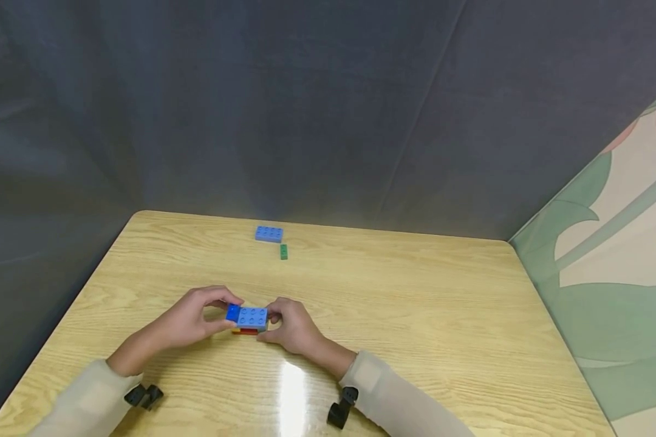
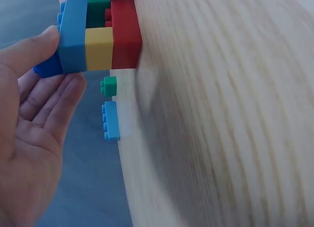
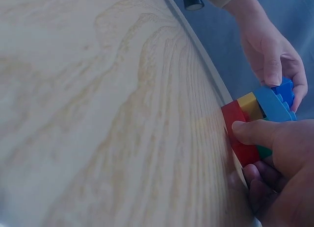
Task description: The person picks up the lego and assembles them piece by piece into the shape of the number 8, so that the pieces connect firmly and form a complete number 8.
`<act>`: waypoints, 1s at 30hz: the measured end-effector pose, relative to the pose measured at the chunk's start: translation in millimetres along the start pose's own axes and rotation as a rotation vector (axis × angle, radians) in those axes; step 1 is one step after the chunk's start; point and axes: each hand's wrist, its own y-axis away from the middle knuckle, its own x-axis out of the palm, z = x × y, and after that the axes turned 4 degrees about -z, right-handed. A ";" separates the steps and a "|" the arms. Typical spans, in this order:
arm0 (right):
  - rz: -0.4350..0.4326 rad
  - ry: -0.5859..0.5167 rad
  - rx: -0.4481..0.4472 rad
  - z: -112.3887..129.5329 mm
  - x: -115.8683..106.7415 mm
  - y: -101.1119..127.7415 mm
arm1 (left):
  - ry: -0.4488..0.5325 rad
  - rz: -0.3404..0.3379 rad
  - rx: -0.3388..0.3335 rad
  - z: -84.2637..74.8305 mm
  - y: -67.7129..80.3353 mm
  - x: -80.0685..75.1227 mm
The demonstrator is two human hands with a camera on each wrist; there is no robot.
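A small stack of toy bricks stands on the table in front of the person. Its base is a red brick (image 2: 126,36), with a yellow brick (image 2: 99,49) and a green brick (image 2: 98,13) side by side above that. Across these two lies a light blue brick (image 1: 252,317), and a small dark blue brick (image 1: 232,312) sits on top at its left end. The left hand (image 1: 188,317) pinches the dark blue brick between thumb and fingers. From the right, the right hand (image 1: 296,328) grips the lower part of the stack, its thumb on the red brick.
Farther back on the wooden table (image 1: 415,291) lie a loose blue brick (image 1: 269,233) and a small green brick (image 1: 283,252). A dark curtain (image 1: 306,121) hangs behind the table's far edge. Leaf-patterned cloth (image 1: 623,315) borders the right side.
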 end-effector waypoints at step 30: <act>-0.006 -0.018 0.004 1.8 -0.4 0.6 | 0.052 0.076 -0.021 -6.8 -6.2 -10.1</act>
